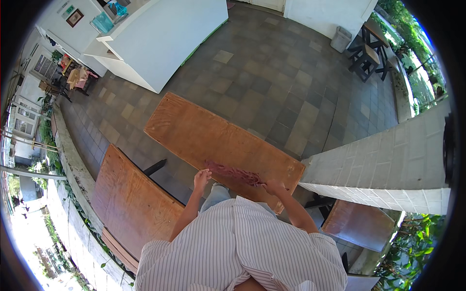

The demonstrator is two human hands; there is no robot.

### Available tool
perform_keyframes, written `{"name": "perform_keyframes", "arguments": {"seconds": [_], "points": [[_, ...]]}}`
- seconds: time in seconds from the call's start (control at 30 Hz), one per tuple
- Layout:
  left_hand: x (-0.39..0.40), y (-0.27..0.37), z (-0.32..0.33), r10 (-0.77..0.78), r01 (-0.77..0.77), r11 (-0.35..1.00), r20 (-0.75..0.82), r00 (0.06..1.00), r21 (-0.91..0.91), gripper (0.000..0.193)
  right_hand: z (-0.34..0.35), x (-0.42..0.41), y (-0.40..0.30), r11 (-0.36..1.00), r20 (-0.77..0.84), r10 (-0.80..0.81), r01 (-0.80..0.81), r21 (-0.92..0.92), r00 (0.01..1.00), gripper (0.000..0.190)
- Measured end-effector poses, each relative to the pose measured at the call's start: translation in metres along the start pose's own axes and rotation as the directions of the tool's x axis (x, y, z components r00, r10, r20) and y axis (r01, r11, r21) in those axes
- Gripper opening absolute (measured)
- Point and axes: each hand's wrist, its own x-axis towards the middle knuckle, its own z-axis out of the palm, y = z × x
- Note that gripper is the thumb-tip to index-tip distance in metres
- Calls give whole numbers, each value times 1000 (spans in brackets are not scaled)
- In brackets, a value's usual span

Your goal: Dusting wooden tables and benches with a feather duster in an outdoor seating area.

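Observation:
A dark reddish-purple bundle [235, 173], feathery or leafy in texture, stretches over the near edge of a long brown wooden table [196, 125]. Its narrow right end is gripped in my right hand [275, 187], and a thin tip shows just past the fingers. At the opposite, looser end is my left hand [202, 179], its fingers curled close to the strands. Whether those fingers pinch any strand is too small to tell. I cannot make out exactly what the bundle is, nor whether it rests on the tabletop.
Another wooden table [134, 203] stands at my left, and a smaller wooden top [358, 223] at my right. A white brick pillar [378, 160] rises by the table's right end. Beyond are a white counter [171, 40], a grey bin [341, 39] and a wooden stool [366, 60].

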Motion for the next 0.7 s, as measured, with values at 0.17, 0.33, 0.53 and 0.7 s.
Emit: {"name": "perform_keyframes", "arguments": {"seconds": [0.17,0.33,0.53,0.7], "points": [[33,17,-18,45,-45,999,19,999,15,28,10,23,-41,996,-12,66,-65,56,998,48],[78,38,-65,57,-58,998,37,998,22,28,19,52,-108,901,-165,375,-317,298,912,46],[140,58,-131,41,-41,998,2,999,39,28,-14,71,-139,989,-8,-52,51,-142,999,47],[165,92,-152,73,-74,996,16,997,52,27,-10,88,-194,964,-129,255,-241,114,958,45]]}}
